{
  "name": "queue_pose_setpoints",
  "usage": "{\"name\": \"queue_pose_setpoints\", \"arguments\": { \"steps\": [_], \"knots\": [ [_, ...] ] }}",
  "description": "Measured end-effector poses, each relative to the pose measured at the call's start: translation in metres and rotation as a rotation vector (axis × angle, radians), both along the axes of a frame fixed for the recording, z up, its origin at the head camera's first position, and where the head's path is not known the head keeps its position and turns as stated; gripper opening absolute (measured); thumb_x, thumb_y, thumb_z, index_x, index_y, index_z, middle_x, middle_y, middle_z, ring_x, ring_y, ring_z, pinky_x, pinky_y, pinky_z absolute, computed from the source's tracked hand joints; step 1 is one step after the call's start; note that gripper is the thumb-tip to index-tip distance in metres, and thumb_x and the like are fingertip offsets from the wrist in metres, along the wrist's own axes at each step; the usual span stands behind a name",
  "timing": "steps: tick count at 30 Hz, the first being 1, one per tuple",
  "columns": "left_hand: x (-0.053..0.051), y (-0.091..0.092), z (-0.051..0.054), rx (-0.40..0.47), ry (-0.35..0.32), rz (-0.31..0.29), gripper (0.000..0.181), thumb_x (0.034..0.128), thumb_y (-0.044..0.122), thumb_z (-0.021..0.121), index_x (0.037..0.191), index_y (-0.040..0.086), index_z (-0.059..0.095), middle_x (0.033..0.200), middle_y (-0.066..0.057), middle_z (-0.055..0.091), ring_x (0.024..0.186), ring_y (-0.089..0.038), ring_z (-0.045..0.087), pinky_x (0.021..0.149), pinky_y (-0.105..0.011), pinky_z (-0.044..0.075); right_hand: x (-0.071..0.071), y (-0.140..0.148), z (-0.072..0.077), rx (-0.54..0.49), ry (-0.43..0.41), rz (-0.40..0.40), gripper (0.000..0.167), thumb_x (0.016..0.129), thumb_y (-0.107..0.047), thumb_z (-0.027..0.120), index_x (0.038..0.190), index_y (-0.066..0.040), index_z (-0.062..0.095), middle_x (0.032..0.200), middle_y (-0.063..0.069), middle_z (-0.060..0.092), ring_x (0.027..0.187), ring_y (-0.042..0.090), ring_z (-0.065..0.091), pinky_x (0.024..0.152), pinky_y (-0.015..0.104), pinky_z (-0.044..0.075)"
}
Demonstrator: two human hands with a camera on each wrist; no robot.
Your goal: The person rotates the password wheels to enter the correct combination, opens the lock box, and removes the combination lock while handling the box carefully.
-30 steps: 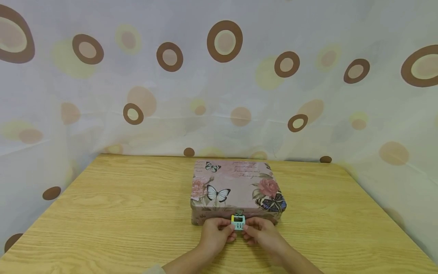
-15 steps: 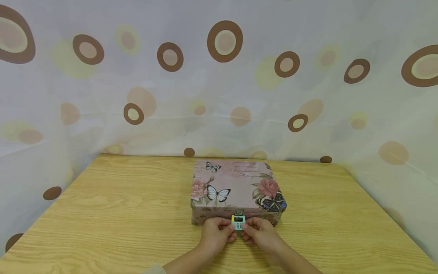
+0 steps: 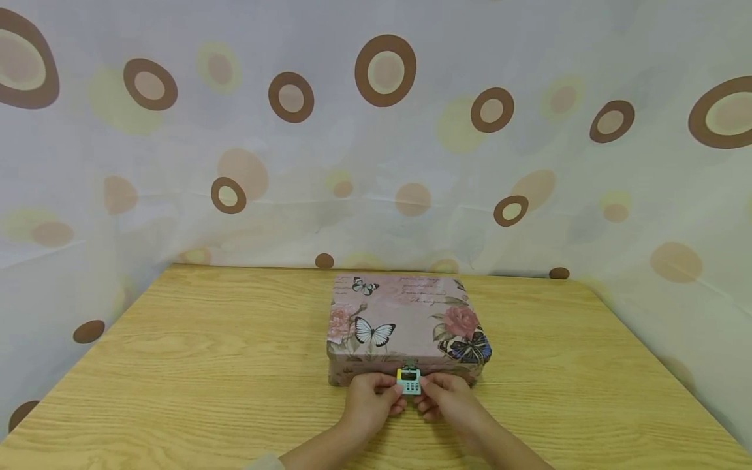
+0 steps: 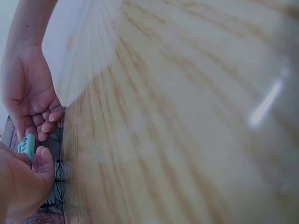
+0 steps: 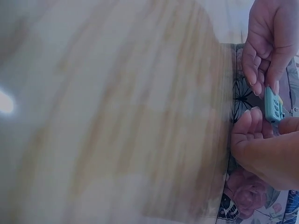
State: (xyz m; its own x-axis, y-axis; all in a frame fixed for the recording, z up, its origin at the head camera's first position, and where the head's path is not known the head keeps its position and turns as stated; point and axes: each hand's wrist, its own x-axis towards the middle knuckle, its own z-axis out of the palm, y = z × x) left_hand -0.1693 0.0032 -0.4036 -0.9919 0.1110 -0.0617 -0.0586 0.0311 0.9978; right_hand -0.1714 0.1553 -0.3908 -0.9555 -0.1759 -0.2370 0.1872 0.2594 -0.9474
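A small mint-green combination padlock (image 3: 409,385) with a yellow corner is at the latch (image 3: 410,363) on the front of a pink tin box (image 3: 405,320) printed with butterflies and roses. My left hand (image 3: 369,403) pinches the padlock's left side between thumb and fingers. On its right side my right hand (image 3: 455,401) grips it with the thumb at the edge, beside the number dials. In the right wrist view the dials of the padlock (image 5: 273,103) show between both hands, but the digits are too small to read. The box lid is down.
The box stands near the back middle of a wood-grain table (image 3: 223,365). A pale curtain (image 3: 329,156) with brown rings hangs behind the table and along both sides.
My right thumb has shifted slightly from the padlock's dials toward its right edge, so more of the dial row shows. The left hand and the box stay in place.
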Motion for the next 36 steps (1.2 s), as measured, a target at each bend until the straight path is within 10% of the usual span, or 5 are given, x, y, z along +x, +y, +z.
{"name": "queue_pose_setpoints", "arguments": {
  "steps": [36],
  "knots": [
    [0.0009, 0.0022, 0.0016, -0.002, 0.001, 0.028, 0.014, 0.0858, -0.007, 0.057, 0.094, -0.018, 0.060, 0.073, -0.019, 0.065, 0.062, -0.010, 0.062, 0.059, -0.026, 0.060, 0.0000, 0.0014, -0.0026, 0.025, 0.039, -0.003, 0.027, 0.092, -0.009, 0.054, 0.107, 0.013, 0.052, 0.080, 0.004, 0.060, 0.074, 0.010, 0.056, 0.066, 0.024, 0.054]
  ]
}}
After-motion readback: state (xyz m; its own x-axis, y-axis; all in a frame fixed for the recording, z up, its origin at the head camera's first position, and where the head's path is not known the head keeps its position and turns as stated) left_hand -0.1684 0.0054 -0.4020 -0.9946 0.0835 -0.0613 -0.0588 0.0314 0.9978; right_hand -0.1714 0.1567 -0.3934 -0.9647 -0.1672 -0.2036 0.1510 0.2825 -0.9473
